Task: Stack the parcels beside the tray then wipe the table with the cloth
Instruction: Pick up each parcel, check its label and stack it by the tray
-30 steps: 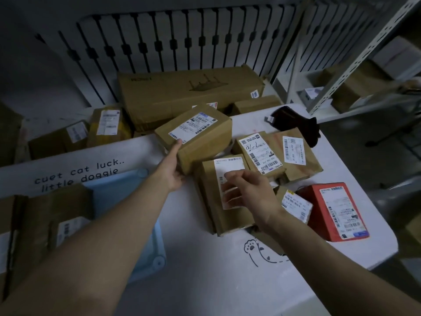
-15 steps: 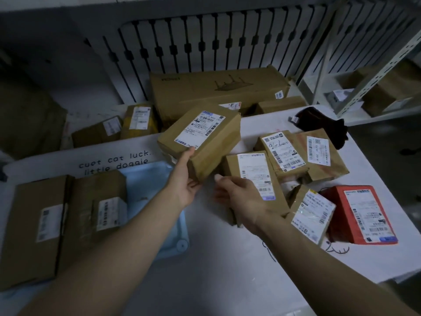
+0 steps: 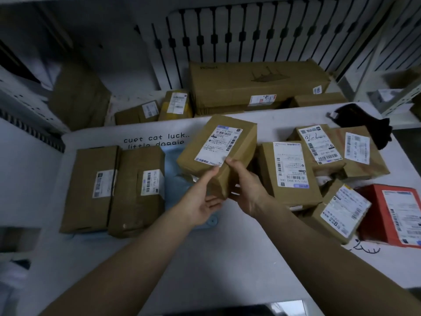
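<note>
Over the blue tray (image 3: 176, 192), both hands grip one tilted parcel (image 3: 218, 153).
From beneath, the left hand (image 3: 205, 202) cups its near corner, thumb up the side; the right hand (image 3: 247, 190) clamps the near end, thumb on top.

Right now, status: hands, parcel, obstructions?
Left hand, right hand hold one labelled parcel above blue tray. Two parcels at tray's left. Loose parcels crowd right of table; black cloth untouched.

Brown parcel (image 3: 241, 142) held tilted over blue tray (image 3: 175, 185) — left hand (image 3: 205, 201) grips its near end, right hand (image 3: 248, 190) its side. Two parcels (image 3: 91, 188) lie just left of tray — cloth (image 3: 364, 124) far right.
</note>
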{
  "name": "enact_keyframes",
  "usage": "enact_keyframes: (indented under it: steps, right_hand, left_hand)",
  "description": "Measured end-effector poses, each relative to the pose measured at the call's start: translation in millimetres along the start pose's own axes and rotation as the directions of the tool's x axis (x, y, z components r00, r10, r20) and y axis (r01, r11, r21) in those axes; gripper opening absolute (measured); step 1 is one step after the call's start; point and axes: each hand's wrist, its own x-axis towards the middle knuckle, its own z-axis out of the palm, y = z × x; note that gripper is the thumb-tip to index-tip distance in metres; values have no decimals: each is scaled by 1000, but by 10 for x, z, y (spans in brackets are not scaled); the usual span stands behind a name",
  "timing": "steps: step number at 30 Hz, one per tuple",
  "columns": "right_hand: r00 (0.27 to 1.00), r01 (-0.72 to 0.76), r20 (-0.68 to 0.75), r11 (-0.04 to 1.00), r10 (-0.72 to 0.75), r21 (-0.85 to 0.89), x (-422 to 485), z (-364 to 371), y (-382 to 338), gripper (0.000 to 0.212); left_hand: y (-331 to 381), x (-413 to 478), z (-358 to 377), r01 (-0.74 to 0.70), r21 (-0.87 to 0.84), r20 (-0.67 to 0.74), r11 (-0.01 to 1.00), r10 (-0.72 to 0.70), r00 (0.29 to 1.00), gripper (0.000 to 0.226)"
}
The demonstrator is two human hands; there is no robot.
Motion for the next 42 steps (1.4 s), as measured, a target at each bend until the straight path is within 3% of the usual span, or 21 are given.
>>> enact_keyframes:
  steps: [2,6,10,14,18,21,25,28,32,37,42]
  right_hand:
    - [1000,12,-17,1000,-12,-21,11,-62,33,69]
    - [1000,-16,15,999,16,-42,-55,-240,37,45]
    - [995,-7,97,998,14,-68,-110,-371,93,52]
    - [971,33,239,997,-16,-65,-157,-411,105,55]
    - [946,75,319,997,-64,-21,-168,-434,56,57]
    - [909,129,401,991,-109,-23,-189,-452,-11,68]
    - [876,233,462,961,-140,-150,-248,-461,-116,86]
    - [851,322,501,910,-157,-261,-315,-424,-172,103]
    - [835,412,517,836,-188,-361,-398,-377,-227,110]
    - [809,503,539,750,-234,-429,-523,-296,-347,107]
    - [783,578,560,650,-272,-493,-564,-214,-437,116]
  left_hand:
    - [-1,-16,-75,-32,97,-53,995,38,998,54]
    - [143,-62,-315,-105,128,-275,986,137,952,83]
    - [278,-153,-450,-105,155,-169,982,132,977,112]
    - [311,-281,-470,-131,203,-24,970,138,990,80]
    - [339,-368,-547,-182,256,63,949,172,983,63]
    - [360,-415,-605,-255,304,143,918,220,965,73]
    - [449,-534,-625,-358,366,221,859,294,930,83]
    - [519,-606,-643,-411,435,250,801,332,910,99]
    - [594,-689,-698,-462,536,292,707,358,887,118]
    - [648,-805,-712,-498,625,306,601,399,864,99]
    - [719,-862,-753,-504,705,293,499,442,848,99]
